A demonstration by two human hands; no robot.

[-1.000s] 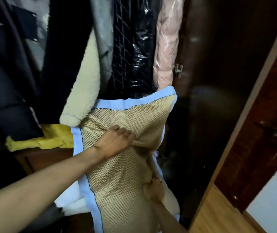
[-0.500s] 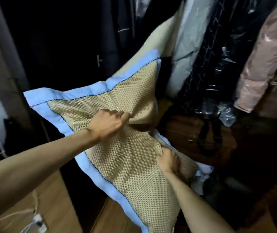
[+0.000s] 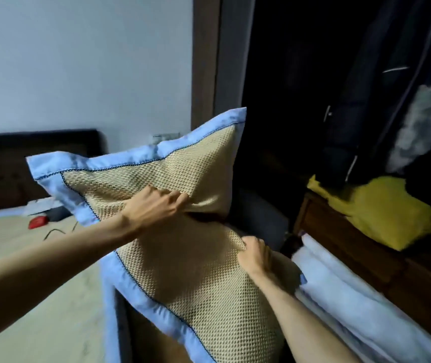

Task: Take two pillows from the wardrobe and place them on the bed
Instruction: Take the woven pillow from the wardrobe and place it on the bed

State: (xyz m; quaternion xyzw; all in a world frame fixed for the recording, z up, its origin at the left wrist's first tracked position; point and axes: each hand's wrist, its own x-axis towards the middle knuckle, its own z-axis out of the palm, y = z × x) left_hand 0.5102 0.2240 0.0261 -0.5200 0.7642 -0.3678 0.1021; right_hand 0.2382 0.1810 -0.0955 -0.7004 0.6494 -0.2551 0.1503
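Observation:
A pillow (image 3: 191,279) with a tan woven face and a light blue border hangs in the air in front of me, tilted. My left hand (image 3: 154,205) pinches its cover near the top. My right hand (image 3: 255,254) grips its right edge lower down. The bed (image 3: 20,258) with a beige cover lies at the lower left, below and left of the pillow. The open wardrobe (image 3: 321,224) is at the right, dark inside, with hanging clothes. A second pillow does not show clearly.
A dark headboard (image 3: 26,163) stands against the pale wall at left. A small red object (image 3: 37,221) and a cable lie on the bed. White folded bedding (image 3: 361,302) and a yellow cloth (image 3: 382,208) sit in the wardrobe's lower part.
The view has swung left from the wardrobe toward the bed. The pillow has come out of the wardrobe with both hands still gripping it in the same places.

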